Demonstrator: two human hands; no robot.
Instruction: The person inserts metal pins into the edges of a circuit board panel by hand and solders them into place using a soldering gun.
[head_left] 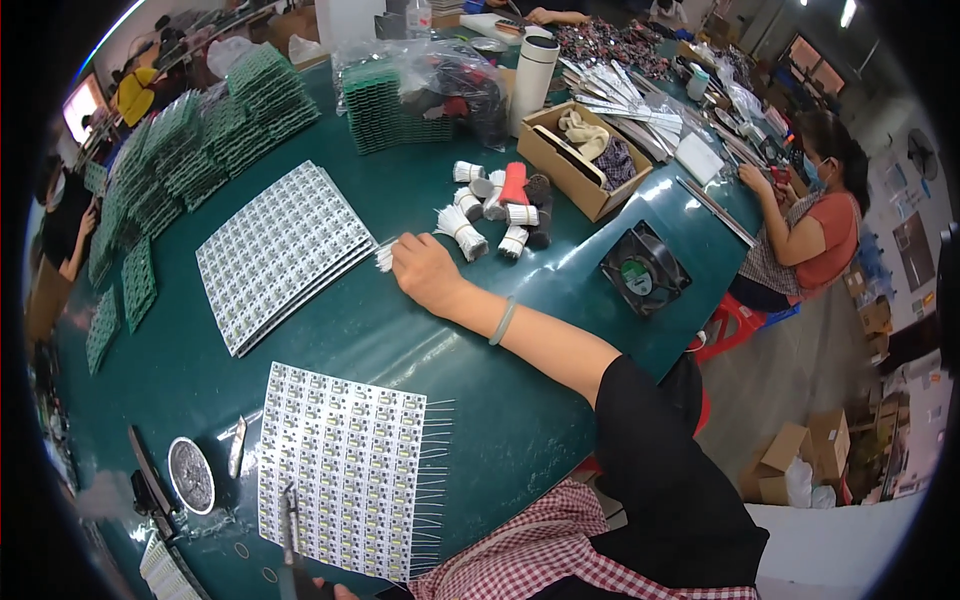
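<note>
My right hand [428, 272] reaches across the table with its fingers pinched. White wire ends [384, 257] show at the fingertips, beside a stack of white circuit boards [285, 250]. Just past it lie several short bundles of white wires [462, 232], with a red bundle [514, 184] among them. At the lower edge, only a few fingers of my left hand [340, 592] show. They are around the dark handle of a slim metal-tipped tool [290, 520], whose exact kind is unclear. Its tip is over a single circuit board [340, 460] with thin wires [435, 470] along its right edge.
A round dish of grey metal residue [191, 476] stands at the left. Stacks of green boards [200, 150] line the far left. A cardboard box [570, 165], a white flask [535, 80] and a black fan [645, 268] stand beyond. A co-worker [815, 200] sits at the right.
</note>
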